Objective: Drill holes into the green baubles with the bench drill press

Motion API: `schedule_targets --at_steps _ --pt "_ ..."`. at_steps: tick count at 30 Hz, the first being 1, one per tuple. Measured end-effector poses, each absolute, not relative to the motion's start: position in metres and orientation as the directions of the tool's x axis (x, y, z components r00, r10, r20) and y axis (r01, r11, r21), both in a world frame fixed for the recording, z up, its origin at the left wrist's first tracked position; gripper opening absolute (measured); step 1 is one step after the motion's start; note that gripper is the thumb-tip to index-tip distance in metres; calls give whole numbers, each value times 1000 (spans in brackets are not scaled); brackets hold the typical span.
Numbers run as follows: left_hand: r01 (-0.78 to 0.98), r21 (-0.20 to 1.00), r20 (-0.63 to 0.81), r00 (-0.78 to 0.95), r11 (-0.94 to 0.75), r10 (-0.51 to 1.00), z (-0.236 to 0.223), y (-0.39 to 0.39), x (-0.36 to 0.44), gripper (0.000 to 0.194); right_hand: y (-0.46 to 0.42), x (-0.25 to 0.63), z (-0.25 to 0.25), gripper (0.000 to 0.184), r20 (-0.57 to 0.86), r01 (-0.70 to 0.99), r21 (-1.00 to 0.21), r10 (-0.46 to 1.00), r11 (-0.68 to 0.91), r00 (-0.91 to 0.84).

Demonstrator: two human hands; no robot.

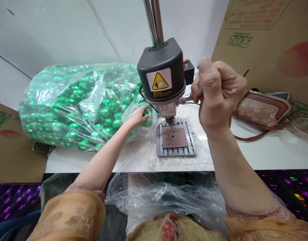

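A small bench drill [162, 72] with a black motor cap stands on a white table [256, 152]. Its bit hangs over a brown pad [175, 136] on the grey slotted base [176, 152]. My right hand [215, 92] is closed in a fist round the drill's feed lever on the right side of the head. My left hand [138, 117] reaches into the mouth of a clear plastic bag [75, 103] full of shiny green beads, its fingers curled among the beads. What the fingers hold is hidden by the plastic.
A brown patterned purse [263, 110] lies at the right, against a cardboard box [269, 40]. More cardboard [8, 140] sits at the left. Black specks litter the table round the drill. A crumpled clear bag [166, 197] lies on my lap. Purple beads [10, 201] show below left.
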State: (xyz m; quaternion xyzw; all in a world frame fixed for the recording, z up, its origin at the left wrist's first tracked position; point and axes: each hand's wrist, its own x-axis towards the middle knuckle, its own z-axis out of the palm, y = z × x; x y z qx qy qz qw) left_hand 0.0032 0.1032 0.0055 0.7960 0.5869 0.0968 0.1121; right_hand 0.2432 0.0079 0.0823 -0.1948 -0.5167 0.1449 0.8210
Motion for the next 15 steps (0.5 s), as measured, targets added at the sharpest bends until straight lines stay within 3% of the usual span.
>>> schedule_targets --at_steps 3,6,8,10,15 --pt "607 708 182 336 -361 924 -2 77 13 40 10 242 82 54 790 -66 -444 426 893 441" --pt "198 953 175 264 -230 949 -22 48 28 53 11 241 82 51 789 -75 -436 421 897 447" --pt "40 992 104 232 -116 967 -40 33 38 55 10 241 82 51 794 -76 -424 411 903 448" --pt "12 997 73 197 -77 978 -58 22 47 53 9 241 83 51 798 -70 -428 413 901 440" --pt "9 990 140 157 -143 978 -85 13 60 54 4 243 83 55 787 -27 -487 452 873 420"
